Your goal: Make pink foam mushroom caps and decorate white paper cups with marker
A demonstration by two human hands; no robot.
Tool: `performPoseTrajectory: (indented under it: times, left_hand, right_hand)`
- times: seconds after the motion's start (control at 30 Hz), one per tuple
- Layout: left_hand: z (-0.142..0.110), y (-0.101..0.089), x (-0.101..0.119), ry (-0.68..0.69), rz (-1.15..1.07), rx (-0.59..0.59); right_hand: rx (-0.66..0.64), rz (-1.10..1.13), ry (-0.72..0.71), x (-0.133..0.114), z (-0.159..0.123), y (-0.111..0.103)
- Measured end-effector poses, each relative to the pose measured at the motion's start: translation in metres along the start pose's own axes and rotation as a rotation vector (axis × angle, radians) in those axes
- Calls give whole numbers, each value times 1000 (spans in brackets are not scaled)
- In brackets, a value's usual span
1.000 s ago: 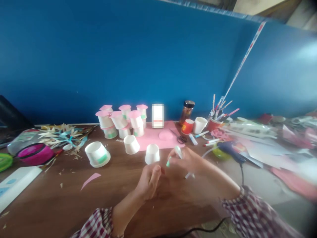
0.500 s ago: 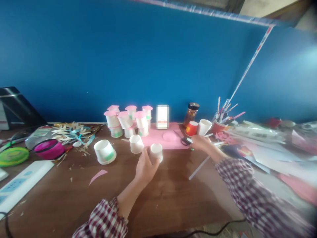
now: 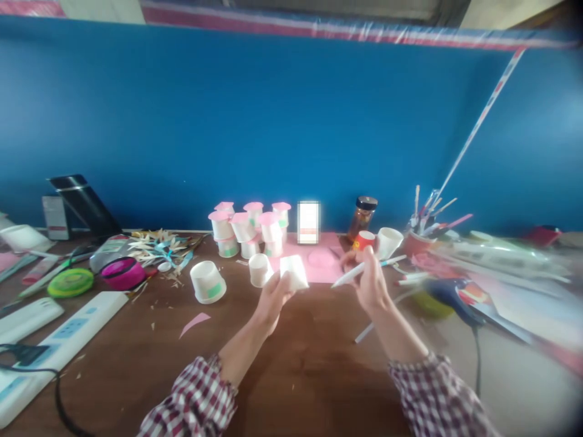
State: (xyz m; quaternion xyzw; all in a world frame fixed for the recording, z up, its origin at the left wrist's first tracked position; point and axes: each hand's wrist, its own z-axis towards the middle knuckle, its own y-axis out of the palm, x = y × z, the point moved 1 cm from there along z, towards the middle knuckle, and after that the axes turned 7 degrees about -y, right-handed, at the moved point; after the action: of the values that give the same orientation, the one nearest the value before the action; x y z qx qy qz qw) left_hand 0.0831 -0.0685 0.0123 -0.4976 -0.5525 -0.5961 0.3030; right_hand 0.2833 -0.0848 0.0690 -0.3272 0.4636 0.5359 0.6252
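My left hand [image 3: 272, 298] is closed round a small white paper cup [image 3: 294, 271], lifted off the brown table [image 3: 136, 364] and tipped on its side. My right hand [image 3: 370, 280] grips a white marker pen [image 3: 353, 275] whose tip points left toward the cup. Another upturned white cup [image 3: 259, 269] stands just left of the held one, and a wider white cup with a green patch [image 3: 207, 281] sits further left. A pink sheet [image 3: 319, 267] lies behind both hands.
A stack of pink-topped white cups [image 3: 248, 227] stands against the blue wall, with a jar [image 3: 362, 216], a red cup [image 3: 365, 240] and a white cup [image 3: 389, 241] to its right. A glue gun [image 3: 455, 294] and papers crowd the right; power strips [image 3: 68, 331] lie left.
My left hand has lifted the white cup off the table and tipped it. My right hand came back from the pens at the back holding a white marker.
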Motion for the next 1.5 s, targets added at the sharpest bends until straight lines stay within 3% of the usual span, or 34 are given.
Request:
performPoseTrajectory:
  times: [0.13,0.23,0.47,0.6,0.8,1.13,1.5]
  left_hand:
    - [11,12,-4,-43,-126,-45]
    - [16,14,-9,-65,-190,-17]
    - [7,7,-10,-147,-235,-136]
    - [6,8,-10,-168,-270,-114]
    - [9,8,-15,-170,-306,-124]
    - [12,7,-23,-139,-283,-148]
    - [11,7,-22,-123,-239,-141]
  right_hand:
    - [7,241,93,24,-18,17]
    - [11,276,63,32,-25,22]
    - [-41,69,-50,33,-40,29]
    - [55,-57,-99,35,-43,31]
    - [148,-61,-85,41,-43,30]
    - [35,-152,-154,25,-48,36]
    - [-40,-258,-188,28,-54,40]
